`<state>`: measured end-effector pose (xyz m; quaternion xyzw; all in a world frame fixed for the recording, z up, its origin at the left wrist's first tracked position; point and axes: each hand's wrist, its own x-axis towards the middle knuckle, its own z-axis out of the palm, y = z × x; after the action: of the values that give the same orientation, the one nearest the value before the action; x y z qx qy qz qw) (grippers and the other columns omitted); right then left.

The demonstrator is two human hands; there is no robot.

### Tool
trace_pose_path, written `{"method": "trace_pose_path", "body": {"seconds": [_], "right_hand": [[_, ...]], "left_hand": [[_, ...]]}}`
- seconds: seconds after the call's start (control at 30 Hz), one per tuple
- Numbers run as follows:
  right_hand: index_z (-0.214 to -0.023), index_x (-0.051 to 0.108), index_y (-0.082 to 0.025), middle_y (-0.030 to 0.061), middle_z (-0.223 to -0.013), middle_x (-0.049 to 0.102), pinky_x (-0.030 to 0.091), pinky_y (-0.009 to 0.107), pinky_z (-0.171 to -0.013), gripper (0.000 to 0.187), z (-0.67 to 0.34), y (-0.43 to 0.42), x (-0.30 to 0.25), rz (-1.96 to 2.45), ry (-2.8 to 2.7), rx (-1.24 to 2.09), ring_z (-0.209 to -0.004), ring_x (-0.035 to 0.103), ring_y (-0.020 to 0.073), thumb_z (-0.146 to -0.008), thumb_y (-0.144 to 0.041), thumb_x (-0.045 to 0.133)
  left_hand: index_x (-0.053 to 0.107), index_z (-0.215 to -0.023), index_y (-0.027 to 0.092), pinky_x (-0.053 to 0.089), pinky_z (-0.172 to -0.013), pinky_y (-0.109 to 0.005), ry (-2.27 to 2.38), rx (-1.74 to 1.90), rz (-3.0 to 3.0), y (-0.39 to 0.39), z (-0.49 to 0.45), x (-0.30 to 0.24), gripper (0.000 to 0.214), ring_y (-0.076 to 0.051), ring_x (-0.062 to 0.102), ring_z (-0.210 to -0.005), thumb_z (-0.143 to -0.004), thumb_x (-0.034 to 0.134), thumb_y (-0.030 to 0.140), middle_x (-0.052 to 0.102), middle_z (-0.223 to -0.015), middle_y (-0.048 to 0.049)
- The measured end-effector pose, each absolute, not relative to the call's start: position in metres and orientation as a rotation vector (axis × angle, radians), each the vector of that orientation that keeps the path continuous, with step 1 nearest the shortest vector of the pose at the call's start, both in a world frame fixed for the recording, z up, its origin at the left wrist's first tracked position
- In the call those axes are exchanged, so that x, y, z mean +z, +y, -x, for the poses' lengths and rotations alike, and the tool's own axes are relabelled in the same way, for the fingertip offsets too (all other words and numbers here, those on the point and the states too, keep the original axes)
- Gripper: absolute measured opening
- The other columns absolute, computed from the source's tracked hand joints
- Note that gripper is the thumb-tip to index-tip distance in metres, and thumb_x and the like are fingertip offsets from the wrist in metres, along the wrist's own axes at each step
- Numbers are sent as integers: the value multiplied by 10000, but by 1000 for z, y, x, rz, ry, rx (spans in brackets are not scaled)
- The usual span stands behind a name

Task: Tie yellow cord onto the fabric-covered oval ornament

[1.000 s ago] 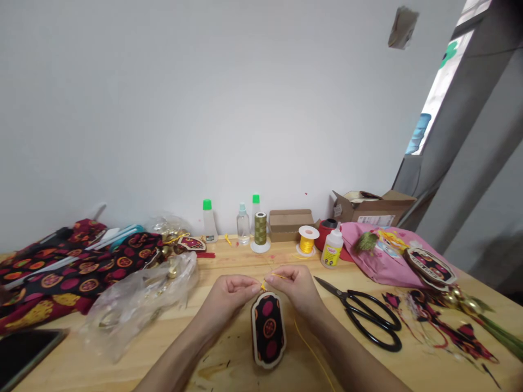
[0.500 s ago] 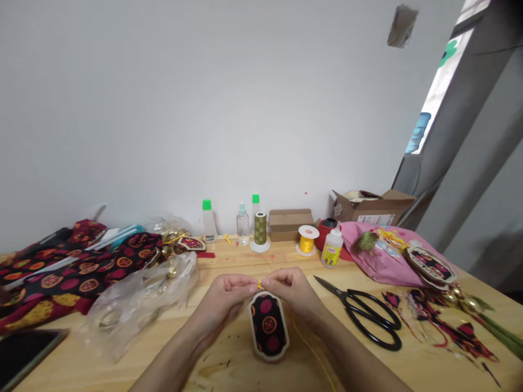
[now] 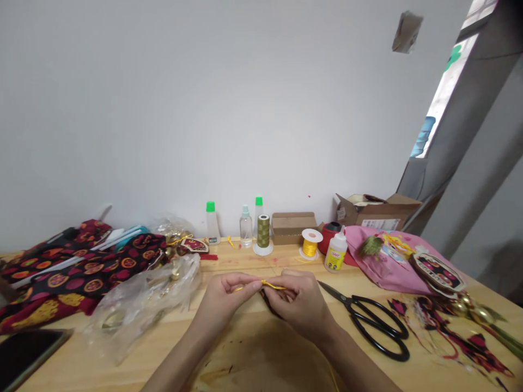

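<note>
A thin yellow cord [image 3: 273,285] runs between my two hands above the table. My left hand [image 3: 231,298] pinches its left part between thumb and forefinger. The fingers of my right hand [image 3: 300,299] are closed on the cord's other side. Beneath my right hand, only a dark edge of the patterned fabric pendant [image 3: 269,304] shows; the rest is hidden behind the fingers. A loose yellow strand hangs below the right wrist. Black-handled scissors [image 3: 368,321] lie to the right of my right hand, apart from it.
At the back stand bottles [image 3: 212,223], an olive thread cone [image 3: 263,231], a yellow cord spool [image 3: 310,247], a glue bottle [image 3: 336,256] and cardboard boxes [image 3: 294,228]. Patterned fabric [image 3: 81,267], a plastic bag [image 3: 139,305] and a phone [image 3: 30,354] lie left; a pink bag [image 3: 379,261] and scraps lie right.
The pendant, earlier hanging face-on below my hands, has turned and swung up under my right hand. My fingers have shifted, and a stretch of yellow cord now shows between them.
</note>
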<state>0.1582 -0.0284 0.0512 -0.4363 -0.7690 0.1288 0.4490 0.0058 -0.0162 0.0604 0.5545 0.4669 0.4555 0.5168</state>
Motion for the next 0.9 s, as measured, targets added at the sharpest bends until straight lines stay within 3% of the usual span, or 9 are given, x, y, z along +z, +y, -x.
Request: {"method": "trace_pose_path", "body": {"seconds": [0.07, 0.17, 0.27, 0.33, 0.43, 0.57, 0.7, 0.9], "right_hand": [[-679, 658, -179, -24, -478, 458, 258, 208, -469, 194, -159, -30, 51, 1081, -1956, 94, -463, 397, 83, -738, -197, 474], [-704, 652, -189, -18, -483, 473, 248, 202, -451, 204, -160, -30, 47, 1091, -1995, -124, -454, 423, 79, -755, -192, 454], [-693, 638, -193, -25, -464, 462, 223, 199, -425, 219, -160, -29, 43, 1071, -2015, -288, -418, 402, 69, -776, -202, 435], [-722, 636, -200, -30, -462, 465, 206, 202, -417, 216, -160, -28, 42, 1060, -2030, -358, -403, 382, 67, -784, -207, 429], [-775, 636, -209, -28, -471, 484, 197, 206, -419, 208, -161, -27, 42, 1051, -2040, -396, -411, 391, 71, -778, -198, 428], [-801, 637, -201, -17, -488, 507, 192, 214, -424, 216, -164, -26, 42, 1066, -2055, -399, -428, 418, 78, -778, -200, 422], [-787, 634, -215, -19, -502, 514, 182, 219, -426, 210, -165, -24, 39, 1094, -2076, -401, -433, 418, 78, -782, -216, 424], [-787, 629, -252, -29, -533, 529, 161, 222, -434, 193, -164, -19, 30, 1172, -2142, -330, -447, 414, 75, -774, -233, 438]], "left_hand": [[702, -615, 175, 421, -586, -209, 1120, 1139, -1370, -17, -6, 60, 122, -141, 577, -606, -554, 695, 281, 694, -615, -15], [697, -605, 179, 416, -579, -205, 1139, 1177, -1337, -17, -7, 56, 114, -139, 574, -615, -553, 697, 281, 701, -661, -15], [684, -583, 169, 377, -476, -186, 1143, 1158, -1260, -16, -8, 54, 126, -100, 519, -478, -543, 700, 288, 637, -491, 20], [674, -579, 163, 323, -404, -174, 1141, 1115, -1209, -15, -9, 55, 140, -64, 425, -360, -547, 695, 297, 499, -329, 67], [665, -598, 158, 255, -353, -167, 1101, 1058, -1150, -14, -9, 55, 174, -32, 305, -282, -548, 691, 323, 369, -265, 109], [670, -621, 160, 290, -374, -169, 1100, 1069, -1175, -14, -8, 52, 195, -43, 372, -312, -540, 696, 335, 472, -319, 84], [679, -630, 162, 388, -491, -193, 1121, 1096, -1242, -12, -7, 49, 182, -105, 536, -496, -558, 686, 329, 668, -570, 9], [677, -612, 159, 403, -536, -193, 1144, 1083, -1363, -6, -6, 40, 147, -116, 545, -537, -618, 639, 300, 673, -574, 6]]}}
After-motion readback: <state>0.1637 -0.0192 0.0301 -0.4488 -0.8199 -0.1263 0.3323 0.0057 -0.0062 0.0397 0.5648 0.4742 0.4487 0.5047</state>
